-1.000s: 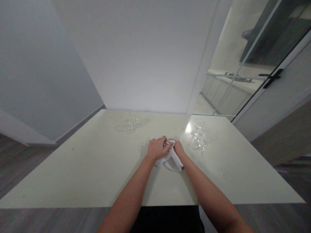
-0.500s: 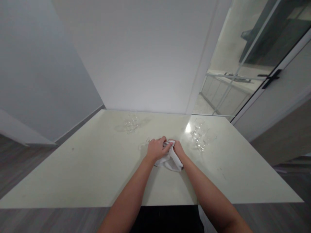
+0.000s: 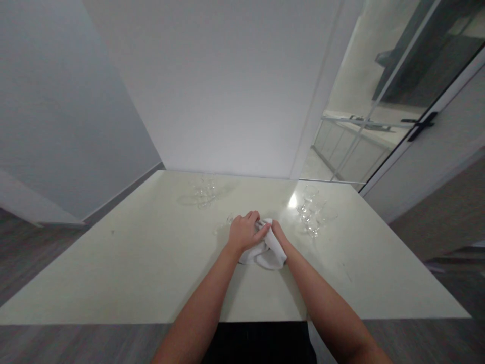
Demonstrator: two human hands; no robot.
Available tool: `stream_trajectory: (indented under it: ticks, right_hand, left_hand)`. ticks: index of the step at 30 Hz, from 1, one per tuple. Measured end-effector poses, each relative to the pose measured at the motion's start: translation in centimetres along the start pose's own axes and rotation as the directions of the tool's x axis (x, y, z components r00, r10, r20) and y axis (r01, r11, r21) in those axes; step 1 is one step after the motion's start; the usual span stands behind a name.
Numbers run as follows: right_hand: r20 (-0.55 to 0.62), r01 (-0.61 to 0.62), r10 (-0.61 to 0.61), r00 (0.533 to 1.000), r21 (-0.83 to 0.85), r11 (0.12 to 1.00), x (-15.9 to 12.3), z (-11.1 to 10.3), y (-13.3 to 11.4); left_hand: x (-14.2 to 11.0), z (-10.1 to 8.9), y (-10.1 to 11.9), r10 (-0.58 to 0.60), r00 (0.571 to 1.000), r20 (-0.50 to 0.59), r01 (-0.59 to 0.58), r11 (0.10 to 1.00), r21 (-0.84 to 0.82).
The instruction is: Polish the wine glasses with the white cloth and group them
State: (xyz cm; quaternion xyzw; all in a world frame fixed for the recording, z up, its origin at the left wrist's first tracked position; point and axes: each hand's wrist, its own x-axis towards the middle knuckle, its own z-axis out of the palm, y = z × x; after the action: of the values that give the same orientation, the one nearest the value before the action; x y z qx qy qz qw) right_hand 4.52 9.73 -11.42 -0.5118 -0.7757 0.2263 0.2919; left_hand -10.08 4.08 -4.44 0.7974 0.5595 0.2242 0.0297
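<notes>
My left hand [image 3: 243, 231] is closed around a clear stemmed glass, its fingers and thumb also against a white cloth. Only a small curved piece of this glass [image 3: 230, 219] shows, poking out to the left of the hand. The white cloth [image 3: 271, 253] is bunched between both hands and its loose end hangs down toward me. Closed on the cloth from the other side is my right hand [image 3: 278, 231], its fingers mostly covered by the fabric. How far the cloth goes into or around the glass is hidden.
On the white table [image 3: 151, 263], several clear stemmed glasses [image 3: 312, 215] stand to the right of my hands. More clear glassware [image 3: 205, 192] is at the back left. A white wall panel [image 3: 227, 101] rises behind the table, with a glazed door [image 3: 364, 126] at right.
The cloth has shifted slightly between my hands, and its loose end spreads a little wider and lower. Both hands stay in nearly the same place, and the standing glasses have not moved.
</notes>
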Motion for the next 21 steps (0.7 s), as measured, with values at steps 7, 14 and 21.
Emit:
stream_trajectory:
  ticks: [7, 14, 21]
  right_hand:
    - [-0.061, 0.060, -0.069, 0.996, -0.132, 0.989, -1.7, -0.5, -0.7]
    - [-0.036, 0.054, -0.061, 0.997, -0.171, 0.984, -1.5, -0.6, -0.7]
    - [-0.032, 0.056, -0.061, 0.998, -0.125, 0.991, -1.5, -0.7, -1.0]
  left_hand:
    - [0.3, 0.2, -0.1, -0.102, 0.991, 0.091, 0.100, 0.994, 0.035]
    - [0.3, 0.5, -0.2, -0.074, 0.994, 0.075, 0.072, 0.997, 0.023]
    - [0.2, 0.6, -0.4, -0.077, 0.994, 0.071, 0.075, 0.997, 0.032]
